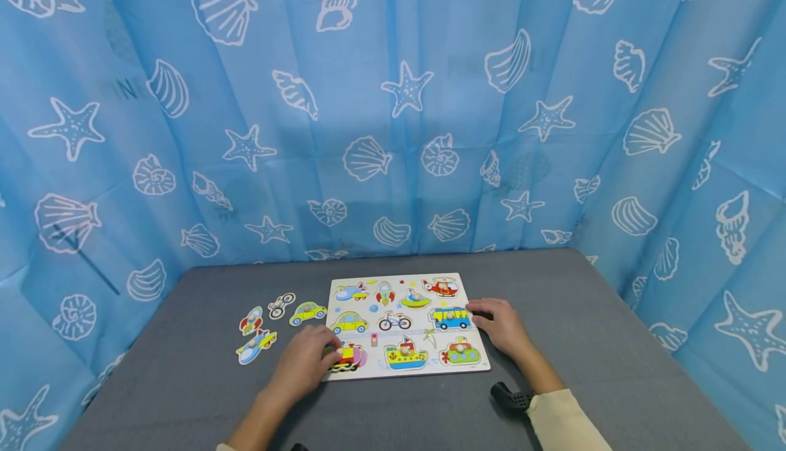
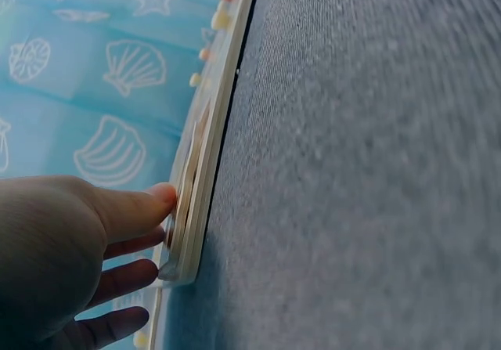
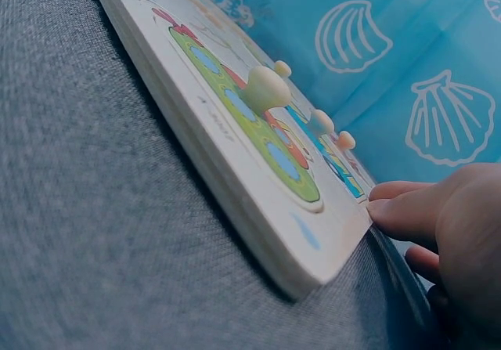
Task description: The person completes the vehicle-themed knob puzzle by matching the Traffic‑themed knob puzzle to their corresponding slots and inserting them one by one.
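Both hands are busy at opposite sides of the board (image 1: 376,361), which lies flat on the table (image 1: 405,417). My left hand (image 1: 307,361) is at the board's near left corner, thumb and fingers bent around the train (image 1: 353,357); the left wrist view has the thumb tip against the edge of it, the other fingers a little spread below. That hand is closed only as far as the train needs, as I read it, but it covers the knob, so I can't tell whether the knob is pinched too. My right hand (image 1: 500,325) has thumb and forefinger brought together on the board's right edge, beside the bus (image 1: 451,318); its remaining fingers curl outside that edge.

From my end, the step in hand looks like fitting the train into the board's near left slot. Its rim seems to stand proud in the left wrist view, so I wouldn't call it seated. The next move, I judge, calls for a small turn or nudge until the outlines agree, then a press straight down, with the right hand bracing the board against sliding.

Left of the board lie four loose pieces: car (image 1: 308,313) nearest it, then bike (image 1: 282,306), with rocket (image 1: 251,321) and plane (image 1: 256,347) farther out. Their places on the board show only printed pictures, so those remain to be filled.
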Available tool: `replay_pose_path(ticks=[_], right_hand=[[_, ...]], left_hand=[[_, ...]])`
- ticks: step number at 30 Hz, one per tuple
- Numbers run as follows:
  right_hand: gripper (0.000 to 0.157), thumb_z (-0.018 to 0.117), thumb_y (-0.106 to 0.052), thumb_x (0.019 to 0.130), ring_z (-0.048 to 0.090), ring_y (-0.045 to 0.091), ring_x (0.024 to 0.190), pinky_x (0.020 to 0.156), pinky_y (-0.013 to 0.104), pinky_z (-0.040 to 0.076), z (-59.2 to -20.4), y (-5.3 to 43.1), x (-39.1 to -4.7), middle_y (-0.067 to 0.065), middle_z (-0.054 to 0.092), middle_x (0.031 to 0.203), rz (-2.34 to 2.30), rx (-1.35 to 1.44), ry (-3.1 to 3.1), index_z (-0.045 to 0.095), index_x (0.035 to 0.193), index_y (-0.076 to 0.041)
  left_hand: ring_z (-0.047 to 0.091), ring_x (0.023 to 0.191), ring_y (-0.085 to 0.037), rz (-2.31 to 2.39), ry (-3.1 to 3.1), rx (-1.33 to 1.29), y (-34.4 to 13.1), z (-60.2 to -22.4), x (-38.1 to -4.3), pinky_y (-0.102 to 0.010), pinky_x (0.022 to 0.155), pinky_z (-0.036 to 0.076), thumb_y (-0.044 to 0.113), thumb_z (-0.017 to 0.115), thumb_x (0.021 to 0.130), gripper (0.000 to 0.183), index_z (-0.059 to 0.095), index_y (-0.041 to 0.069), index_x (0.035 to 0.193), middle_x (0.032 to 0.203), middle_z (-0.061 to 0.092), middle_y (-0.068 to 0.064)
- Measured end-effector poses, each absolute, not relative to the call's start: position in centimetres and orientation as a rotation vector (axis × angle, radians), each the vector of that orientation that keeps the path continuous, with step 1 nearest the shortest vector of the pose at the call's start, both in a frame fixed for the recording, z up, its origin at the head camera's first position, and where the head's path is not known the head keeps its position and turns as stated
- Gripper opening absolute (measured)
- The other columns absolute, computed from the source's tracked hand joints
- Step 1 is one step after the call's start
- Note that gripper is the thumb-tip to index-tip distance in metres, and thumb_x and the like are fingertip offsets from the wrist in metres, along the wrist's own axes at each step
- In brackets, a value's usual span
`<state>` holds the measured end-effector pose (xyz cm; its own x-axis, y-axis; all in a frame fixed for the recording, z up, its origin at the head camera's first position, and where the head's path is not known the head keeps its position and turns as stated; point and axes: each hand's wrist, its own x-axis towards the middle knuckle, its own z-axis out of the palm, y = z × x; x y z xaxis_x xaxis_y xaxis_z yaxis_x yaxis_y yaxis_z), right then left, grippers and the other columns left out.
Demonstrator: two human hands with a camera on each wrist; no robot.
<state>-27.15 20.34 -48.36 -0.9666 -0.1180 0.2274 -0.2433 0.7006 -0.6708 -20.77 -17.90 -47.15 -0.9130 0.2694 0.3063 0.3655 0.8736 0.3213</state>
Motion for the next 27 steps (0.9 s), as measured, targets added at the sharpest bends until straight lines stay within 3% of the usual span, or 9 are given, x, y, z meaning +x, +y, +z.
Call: replay_pose_path(ticks=[27], right_hand=[[0.026, 0.066, 0.000, 0.089, 0.045, 0.042, 0.124, 0.102, 0.059, 0.032, -48.54, 20.45, -27.25, 0.018, 0.063, 0.123, 1.132, 0.326, -2.720, 0.071, 0.114, 0.000]], left_hand=[[0.052, 0.085, -0.012, -0.561, -2.858, -0.490, -16.94, -47.12, -20.72, -0.040, 0.080, 0.046, 0.022, 0.079, 0.081, 0.009, 0.072, 0.020, 0.085, 0.091, 0.064, 0.010]])
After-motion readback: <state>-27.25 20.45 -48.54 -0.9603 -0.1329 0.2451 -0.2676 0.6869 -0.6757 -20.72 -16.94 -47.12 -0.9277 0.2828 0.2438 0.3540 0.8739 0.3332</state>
